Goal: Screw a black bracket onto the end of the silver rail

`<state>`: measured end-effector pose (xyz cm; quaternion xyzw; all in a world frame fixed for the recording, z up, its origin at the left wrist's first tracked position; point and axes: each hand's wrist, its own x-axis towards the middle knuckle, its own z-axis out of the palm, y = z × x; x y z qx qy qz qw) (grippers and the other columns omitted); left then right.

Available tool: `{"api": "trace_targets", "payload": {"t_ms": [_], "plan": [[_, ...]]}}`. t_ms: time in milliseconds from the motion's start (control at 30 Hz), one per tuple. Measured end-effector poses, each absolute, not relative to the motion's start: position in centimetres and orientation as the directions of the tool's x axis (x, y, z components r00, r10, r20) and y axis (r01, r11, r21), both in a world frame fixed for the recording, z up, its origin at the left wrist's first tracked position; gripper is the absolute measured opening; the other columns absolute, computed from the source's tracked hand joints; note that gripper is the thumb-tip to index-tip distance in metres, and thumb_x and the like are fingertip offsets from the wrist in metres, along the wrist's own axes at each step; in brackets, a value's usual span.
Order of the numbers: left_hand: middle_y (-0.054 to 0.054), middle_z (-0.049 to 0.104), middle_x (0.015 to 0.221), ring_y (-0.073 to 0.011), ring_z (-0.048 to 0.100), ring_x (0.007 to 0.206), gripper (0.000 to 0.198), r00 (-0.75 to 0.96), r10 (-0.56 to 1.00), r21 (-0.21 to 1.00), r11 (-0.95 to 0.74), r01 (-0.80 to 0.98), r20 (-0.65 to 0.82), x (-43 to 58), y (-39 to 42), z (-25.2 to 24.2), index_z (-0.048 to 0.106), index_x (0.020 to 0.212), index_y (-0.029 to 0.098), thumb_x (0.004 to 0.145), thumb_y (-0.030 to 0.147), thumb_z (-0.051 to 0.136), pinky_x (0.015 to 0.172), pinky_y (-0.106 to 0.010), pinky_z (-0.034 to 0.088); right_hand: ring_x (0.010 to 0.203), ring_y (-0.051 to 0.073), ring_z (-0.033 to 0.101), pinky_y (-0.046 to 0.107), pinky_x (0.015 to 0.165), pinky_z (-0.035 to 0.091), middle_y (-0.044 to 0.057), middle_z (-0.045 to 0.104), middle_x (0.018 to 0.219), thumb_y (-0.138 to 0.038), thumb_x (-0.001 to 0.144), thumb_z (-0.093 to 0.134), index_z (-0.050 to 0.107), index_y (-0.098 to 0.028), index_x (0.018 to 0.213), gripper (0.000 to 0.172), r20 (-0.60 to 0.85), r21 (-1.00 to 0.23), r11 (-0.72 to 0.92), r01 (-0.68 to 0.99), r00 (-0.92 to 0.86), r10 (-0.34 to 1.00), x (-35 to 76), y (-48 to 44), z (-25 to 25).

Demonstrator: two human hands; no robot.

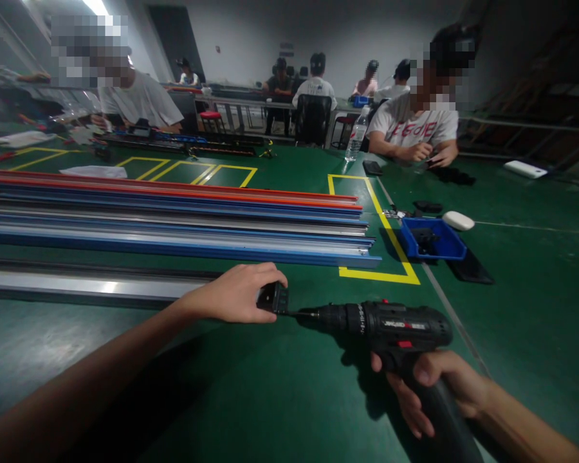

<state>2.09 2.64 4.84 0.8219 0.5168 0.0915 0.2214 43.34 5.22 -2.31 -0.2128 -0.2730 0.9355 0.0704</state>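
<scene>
My left hand [244,294] is closed around a small black end cap [278,298] at the right end of a silver and black metal rail [101,285]. The rail's end itself is hidden behind my fingers. In my right hand [456,379] is a black cordless drill [395,325] with red marks, held by its grip and pointing left. Its thin bit [299,314] reaches the lower edge of the black cap; whether it sits in a screw I cannot tell.
Beyond my left hand lie several long rails [270,231], blue, silver and red. A blue bin [434,247] with black parts stands on the right, near a white oval object [458,220]. A water bottle [357,135] and a seated co-worker [415,128] are across the green table [280,399].
</scene>
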Motion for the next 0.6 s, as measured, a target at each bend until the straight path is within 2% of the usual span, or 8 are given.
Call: {"api": "trace_targets", "payload": {"t_ms": [133,300,367,467,533,600], "plan": [[-0.003,0.065,0.118,-0.0236,0.065,0.105,0.048,0.450,0.890,0.451,-0.370,0.812,-0.080,2.1,2.6,4.7,0.064,0.124,0.027,0.082,0.046,0.076,0.086,-0.033,0.047,0.069,0.025,0.079,0.039,0.070,0.063,0.014,0.077,0.087,-0.025,0.076,0.063,0.068,-0.007,0.125,0.053,-0.313,-0.580,-0.814,-0.033,-0.913,0.260,43.2,5.1,-1.5],[-0.004,0.065,0.121,-0.0236,0.064,0.105,0.049,0.484,0.872,0.452,-0.402,0.796,-0.077,2.0,2.6,4.9,0.063,0.126,0.026,0.086,0.053,0.073,0.088,-0.035,0.047,0.049,0.010,0.063,0.030,0.061,0.062,0.001,0.065,0.075,-0.024,0.086,0.071,0.070,-0.009,0.125,0.042,-0.251,-0.600,-0.796,-0.078,-0.927,0.280,43.6,5.2,-2.2],[-0.005,0.065,0.121,-0.0231,0.064,0.106,0.045,0.484,0.871,0.470,-0.396,0.789,-0.079,2.1,2.6,5.0,0.064,0.126,0.025,0.097,0.059,0.059,0.090,-0.036,0.047,0.048,0.009,0.060,0.028,0.059,0.061,-0.001,0.063,0.074,-0.028,0.093,0.071,0.070,-0.010,0.124,0.037,-0.274,-0.627,-0.776,-0.065,-0.914,0.298,43.8,5.3,-2.3],[-0.005,0.067,0.118,-0.0208,0.064,0.105,0.049,0.458,0.886,0.504,-0.361,0.784,-0.079,2.2,2.7,5.0,0.067,0.121,0.024,0.111,0.053,0.029,0.093,-0.036,0.047,0.050,0.009,0.064,0.027,0.057,0.061,0.006,0.072,0.085,-0.031,0.097,0.068,0.069,-0.010,0.122,0.032,-0.307,-0.669,-0.743,-0.011,-0.906,0.290,43.6,5.2,-1.8],[-0.005,0.067,0.116,-0.0203,0.064,0.105,0.052,0.447,0.892,0.498,-0.356,0.791,-0.073,2.3,2.8,4.8,0.068,0.119,0.023,0.112,0.050,0.024,0.094,-0.035,0.047,0.050,0.009,0.066,0.026,0.056,0.061,0.013,0.076,0.100,-0.031,0.096,0.067,0.070,-0.010,0.119,0.032,-0.294,-0.691,-0.723,-0.009,-0.910,0.292,43.3,5.2,-1.4],[-0.005,0.067,0.117,-0.0205,0.064,0.106,0.049,0.446,0.892,0.474,-0.365,0.801,-0.067,2.3,2.9,4.6,0.067,0.120,0.023,0.112,0.051,0.028,0.095,-0.035,0.047,0.050,0.009,0.067,0.025,0.056,0.061,0.018,0.077,0.108,-0.031,0.094,0.067,0.072,-0.008,0.117,0.032,-0.283,-0.701,-0.713,-0.014,-0.912,0.296,43.0,5.1,-1.1]]}}
